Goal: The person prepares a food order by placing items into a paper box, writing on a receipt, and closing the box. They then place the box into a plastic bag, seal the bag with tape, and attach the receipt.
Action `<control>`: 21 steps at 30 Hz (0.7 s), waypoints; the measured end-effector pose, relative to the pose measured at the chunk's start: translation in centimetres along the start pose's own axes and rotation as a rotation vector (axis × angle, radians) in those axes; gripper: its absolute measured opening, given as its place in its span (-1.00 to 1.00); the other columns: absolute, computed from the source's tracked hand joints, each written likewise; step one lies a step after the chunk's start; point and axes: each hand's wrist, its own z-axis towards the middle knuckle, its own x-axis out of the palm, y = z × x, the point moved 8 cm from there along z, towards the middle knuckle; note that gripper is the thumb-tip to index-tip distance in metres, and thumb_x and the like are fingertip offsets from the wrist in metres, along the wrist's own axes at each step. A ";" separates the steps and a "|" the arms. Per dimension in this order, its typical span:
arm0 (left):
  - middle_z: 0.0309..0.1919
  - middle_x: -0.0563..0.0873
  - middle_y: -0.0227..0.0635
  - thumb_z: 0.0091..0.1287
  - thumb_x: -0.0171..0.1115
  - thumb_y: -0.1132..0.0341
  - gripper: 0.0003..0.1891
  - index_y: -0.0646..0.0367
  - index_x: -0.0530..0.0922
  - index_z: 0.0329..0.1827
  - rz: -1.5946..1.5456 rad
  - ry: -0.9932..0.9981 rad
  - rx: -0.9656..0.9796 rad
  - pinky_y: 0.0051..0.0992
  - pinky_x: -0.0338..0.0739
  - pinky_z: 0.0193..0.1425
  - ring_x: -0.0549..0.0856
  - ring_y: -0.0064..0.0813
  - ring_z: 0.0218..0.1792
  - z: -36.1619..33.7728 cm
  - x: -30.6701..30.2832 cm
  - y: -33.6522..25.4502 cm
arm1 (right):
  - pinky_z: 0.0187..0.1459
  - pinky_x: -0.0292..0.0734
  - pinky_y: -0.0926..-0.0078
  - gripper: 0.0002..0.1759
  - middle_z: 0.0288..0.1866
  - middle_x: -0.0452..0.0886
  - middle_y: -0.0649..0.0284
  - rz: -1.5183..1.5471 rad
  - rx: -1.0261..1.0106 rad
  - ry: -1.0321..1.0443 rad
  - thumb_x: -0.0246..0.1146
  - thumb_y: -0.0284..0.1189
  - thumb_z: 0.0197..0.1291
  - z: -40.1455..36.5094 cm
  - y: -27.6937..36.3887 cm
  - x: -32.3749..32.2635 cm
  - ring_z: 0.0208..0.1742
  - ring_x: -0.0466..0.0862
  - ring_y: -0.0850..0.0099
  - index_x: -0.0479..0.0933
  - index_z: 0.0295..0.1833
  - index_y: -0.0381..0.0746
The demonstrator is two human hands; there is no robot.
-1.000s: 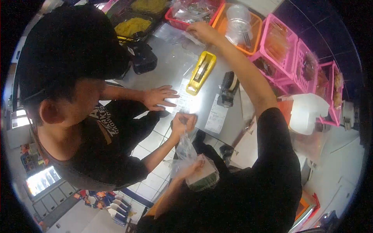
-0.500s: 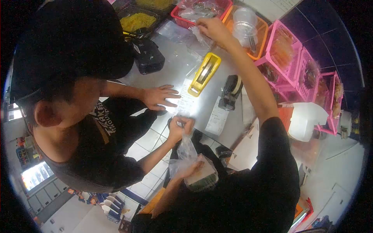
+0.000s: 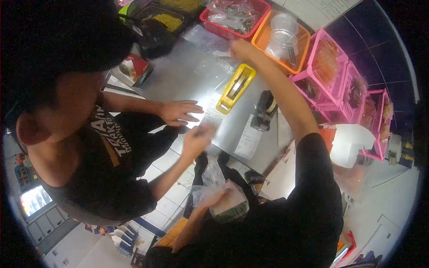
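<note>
My left hand (image 3: 219,196) is wrapped round a white-and-green food box (image 3: 234,207) at the lower middle. A clear plastic bag (image 3: 213,174) lies bunched beside it and over part of my hand. My right hand (image 3: 242,49) reaches to the far side of the metal table, its fingers curled and slightly blurred. Clear plastic (image 3: 222,53) lies by its fingertips, and whatever it grips is hidden. Just below that hand is a yellow tape dispenser (image 3: 236,88) on the table.
At left, a co-worker's hand (image 3: 181,112) lies flat near a receipt (image 3: 211,117); their other hand (image 3: 197,140) is blurred. A black tape dispenser (image 3: 264,110) and another receipt (image 3: 248,136) lie nearby. Red (image 3: 258,31), orange (image 3: 296,70) and pink baskets (image 3: 328,96) line the far side.
My right hand has moved down from the red basket's edge. The co-worker's lower hand has left the plastic bag and moved left. My left hand still holds the food box.
</note>
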 end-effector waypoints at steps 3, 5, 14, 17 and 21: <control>-0.21 0.66 -0.27 0.48 -0.25 -0.19 -0.41 0.14 0.58 -0.04 -0.040 0.040 -0.024 -0.38 0.43 0.03 0.60 -0.28 -0.15 0.0 0.4 0.2 | 0.06 0.59 0.17 -0.72 0.03 0.64 -0.06 -0.114 0.013 -0.033 0.18 -0.46 0.16 0.1 0.4 1.2 0.02 0.68 0.06 0.61 -0.04 -0.32; -0.25 0.63 -0.30 0.49 -0.25 -0.14 -0.45 0.14 0.56 -0.09 -0.065 0.051 -0.023 -0.40 0.41 0.00 0.57 -0.32 -0.18 -0.1 0.4 0.1 | 0.09 0.59 0.18 -0.72 0.05 0.63 -0.07 -0.181 -0.036 -0.088 0.16 -0.48 0.16 2.0 0.1 2.7 0.04 0.67 0.05 0.61 -0.04 -0.34; -0.40 0.47 -0.43 0.54 -0.22 0.06 -0.60 0.15 0.45 -0.28 -0.204 0.079 0.043 -0.48 0.35 -0.14 0.44 -0.49 -0.31 -0.4 -0.6 -0.9 | 0.11 0.58 0.14 -0.60 0.09 0.61 -0.07 -0.204 -0.124 0.039 0.34 -0.41 0.03 0.7 1.5 2.9 0.16 0.61 0.07 0.60 0.03 -0.27; -0.45 0.41 -0.47 0.56 -0.21 0.12 -0.63 0.16 0.42 -0.34 -0.502 0.146 0.072 -0.51 0.33 -0.18 0.40 -0.55 -0.35 -0.7 -0.7 -1.7 | 0.08 0.59 0.16 -0.67 0.07 0.62 -0.08 -0.145 -0.086 0.089 0.29 -0.44 0.07 0.7 1.4 1.6 0.14 0.62 0.10 0.62 -0.01 -0.25; -0.47 0.39 -0.50 0.56 -0.19 0.22 -0.66 0.15 0.38 -0.40 -2.276 0.652 -0.430 -0.56 0.30 -0.21 0.37 -0.59 -0.39 -2.8 -0.5 -5.0 | -0.09 0.62 0.13 -0.77 -0.15 0.70 -0.02 -0.021 0.023 -0.227 0.30 -0.41 0.03 -4.8 2.2 -6.5 -0.09 0.70 0.07 0.65 -0.18 -0.28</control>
